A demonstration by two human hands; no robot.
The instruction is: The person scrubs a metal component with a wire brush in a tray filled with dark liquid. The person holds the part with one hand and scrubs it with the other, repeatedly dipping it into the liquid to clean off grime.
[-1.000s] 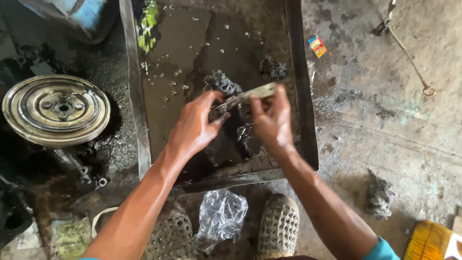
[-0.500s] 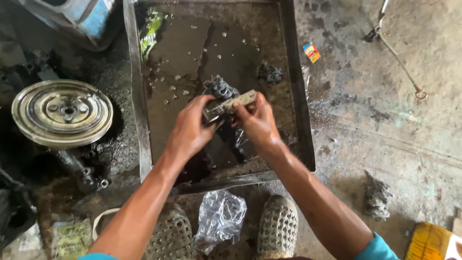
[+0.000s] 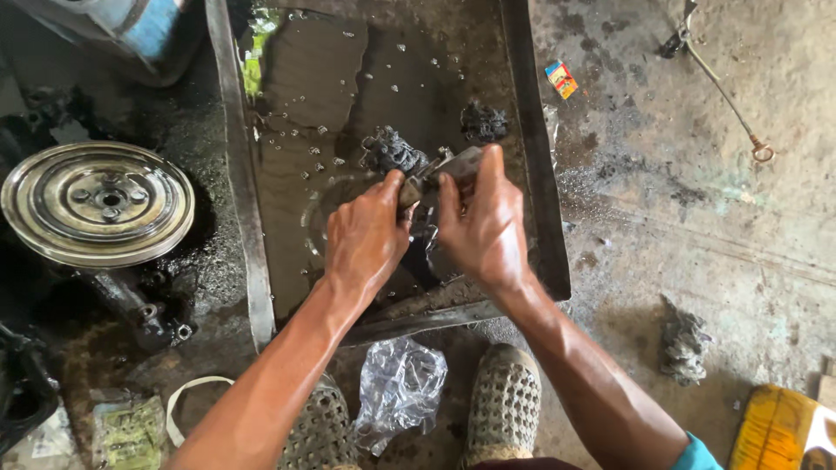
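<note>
Gripping a flat grey metal part (image 3: 453,165) above the oily metal tray (image 3: 244,218), left hand (image 3: 366,235) and right hand (image 3: 483,226) pinch it well inside the tray's raised rims; dark rags (image 3: 392,150) lie just beyond.

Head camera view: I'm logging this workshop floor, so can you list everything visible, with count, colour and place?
metal tray: one, dark and wet, on the floor ahead
metal part: one, grey, held over the tray by both hands
greasy rags in tray: two, black, beside the hands
pulley wheel: one, silver, on the floor to the left
blue container: one, top left corner
plastic bag: one, clear, crumpled between the feet
small packet: one, multicoloured, right of the tray
metal rod: one, thin, ring-ended, top right
rag on floor: one, grey, right
yellow object: one, bottom right corner
shoes: two, perforated, grey, bottom
left hand: gripping the part
right hand: gripping the part
</note>
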